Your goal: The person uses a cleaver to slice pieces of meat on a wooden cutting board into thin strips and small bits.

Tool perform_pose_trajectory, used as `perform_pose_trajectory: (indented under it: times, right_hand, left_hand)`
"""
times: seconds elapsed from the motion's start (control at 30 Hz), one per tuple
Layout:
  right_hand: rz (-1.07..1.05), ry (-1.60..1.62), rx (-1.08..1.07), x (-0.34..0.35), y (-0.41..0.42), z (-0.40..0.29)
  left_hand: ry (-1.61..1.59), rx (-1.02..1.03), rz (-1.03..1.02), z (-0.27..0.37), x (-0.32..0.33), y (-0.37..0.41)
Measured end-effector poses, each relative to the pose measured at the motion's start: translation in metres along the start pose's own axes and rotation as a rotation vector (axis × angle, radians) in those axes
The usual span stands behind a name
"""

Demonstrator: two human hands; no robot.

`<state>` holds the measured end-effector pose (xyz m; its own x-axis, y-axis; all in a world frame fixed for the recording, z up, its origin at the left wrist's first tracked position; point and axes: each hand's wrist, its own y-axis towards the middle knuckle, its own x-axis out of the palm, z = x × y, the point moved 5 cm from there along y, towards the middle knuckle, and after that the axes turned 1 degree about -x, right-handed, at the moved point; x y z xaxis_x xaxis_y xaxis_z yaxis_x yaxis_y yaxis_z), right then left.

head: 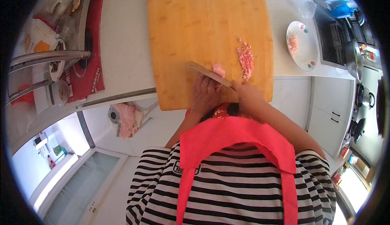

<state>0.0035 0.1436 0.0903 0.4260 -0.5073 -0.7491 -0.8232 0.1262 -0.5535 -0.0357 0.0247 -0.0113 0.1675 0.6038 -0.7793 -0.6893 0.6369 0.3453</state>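
Observation:
My right hand [248, 94] grips the handle of a kitchen knife [210, 74], whose blade points up and left across the board. My left hand [205, 94] rests on the wooden cutting board [182, 26] just below the blade, its fingertips close to the knife. A piece of pale pink raw meat [218, 69] lies at the blade, partly hidden by knife and fingers; whether the left fingers grip it I cannot tell. To its right on the board lies a pile of finely chopped raw meat [246, 61].
Right of the board, an oval white plate [306, 49] holds some pale meat. A black-topped appliance [330, 39] and a metal pan [355, 60] stand beyond it. At left lie a red mat [96, 66] and a plate of dark food [58, 69] behind a metal rail.

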Motion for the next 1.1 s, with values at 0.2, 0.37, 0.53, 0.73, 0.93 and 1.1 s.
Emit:
perform_pose_trajectory:
  times: [0.2, 0.37, 0.53, 0.73, 0.93, 1.1]
  right_hand:
    - [0.064, -0.013, -0.041, 0.001, 0.022, -0.004]
    - [0.111, -0.025, -0.122, 0.011, 0.023, -0.002]
    - [0.198, 0.038, -0.016, 0.003, 0.0, 0.022]
    - [0.183, -0.017, -0.107, -0.016, -0.028, 0.012]
    - [0.072, -0.135, -0.121, -0.016, -0.043, 0.006]
    - [-0.001, -0.087, -0.092, -0.018, -0.039, 0.003]
  left_hand:
    - [0.02, 0.061, 0.136, 0.01, -0.012, 0.007]
    - [0.042, 0.119, 0.206, 0.012, -0.017, 0.009]
    - [0.044, 0.101, 0.2, 0.013, -0.017, 0.007]
    - [-0.03, 0.152, 0.237, 0.013, -0.016, 0.004]
    - [0.111, 0.143, 0.136, 0.004, 0.003, 0.0]
    - [0.114, 0.102, 0.103, -0.008, 0.017, -0.008]
